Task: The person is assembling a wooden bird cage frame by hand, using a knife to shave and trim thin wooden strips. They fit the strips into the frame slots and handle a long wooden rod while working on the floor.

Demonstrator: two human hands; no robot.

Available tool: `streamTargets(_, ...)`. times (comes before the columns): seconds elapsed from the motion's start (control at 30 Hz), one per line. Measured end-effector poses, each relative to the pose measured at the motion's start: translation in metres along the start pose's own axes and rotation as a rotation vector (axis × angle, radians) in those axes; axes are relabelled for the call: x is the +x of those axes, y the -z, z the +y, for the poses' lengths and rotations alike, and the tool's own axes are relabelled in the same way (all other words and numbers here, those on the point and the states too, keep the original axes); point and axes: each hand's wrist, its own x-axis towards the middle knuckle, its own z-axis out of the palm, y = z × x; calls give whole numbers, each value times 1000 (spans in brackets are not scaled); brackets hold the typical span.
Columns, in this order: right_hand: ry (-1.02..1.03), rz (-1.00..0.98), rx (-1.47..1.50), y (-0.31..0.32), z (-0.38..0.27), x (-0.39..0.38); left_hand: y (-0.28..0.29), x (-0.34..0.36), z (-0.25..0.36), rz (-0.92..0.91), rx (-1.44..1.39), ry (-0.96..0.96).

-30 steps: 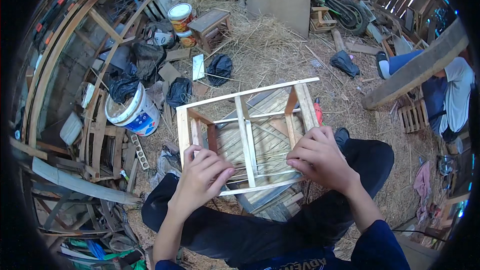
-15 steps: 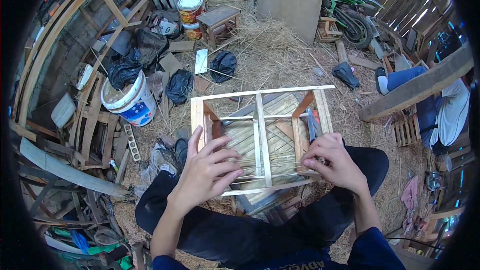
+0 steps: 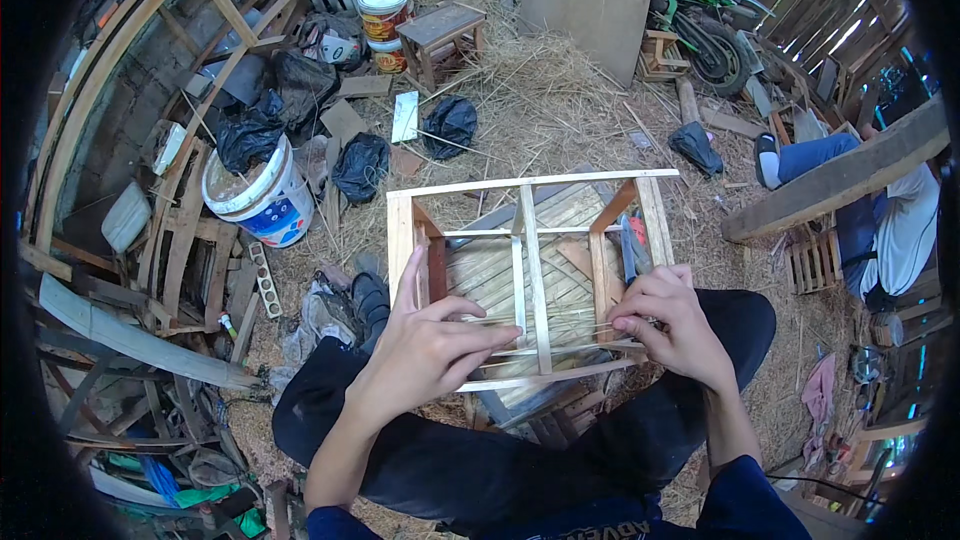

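Note:
A light wooden frame [image 3: 533, 280] with crossbars rests across my lap. Through its openings shows a panel of diagonal wooden slats [image 3: 475, 275]. Over the frame's near left part hangs my left hand [image 3: 425, 345], its fingers stretched out and spread, the tips by several thin straw-coloured strands. At the near right corner my right hand [image 3: 660, 320] is closed in a pinch on the strands [image 3: 575, 324], which run across the frame between both hands. A blue blade-like piece [image 3: 629, 258] lies along the frame's right side, partly covered by my right hand.
Left stands a white bucket [image 3: 262, 195] with a black bag on top. Farther off are stacked paint tins [image 3: 385, 28], a small wooden stool [image 3: 440, 30] and a green motorbike [image 3: 700, 35]. At right, a slanting wooden beam [image 3: 835, 175] partly hides a seated person [image 3: 900, 230].
My left hand has moved a little to the right, its fingers reaching farther along the strands. The right hand keeps its pinch at the same corner.

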Motion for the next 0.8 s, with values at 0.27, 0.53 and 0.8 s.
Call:
streamTargets(0.27, -8, 54, -3, -7, 3, -3, 1, -1, 0, 55, -104, -13)
streamTargets(0.53, -17, 89, -9, -8, 2, -4, 3, -1, 5, 50, -112, -3)
streamTargets(0.8, 2, 85, 12, -8, 5, -4, -1, -6, 1, 95, -118, 27)
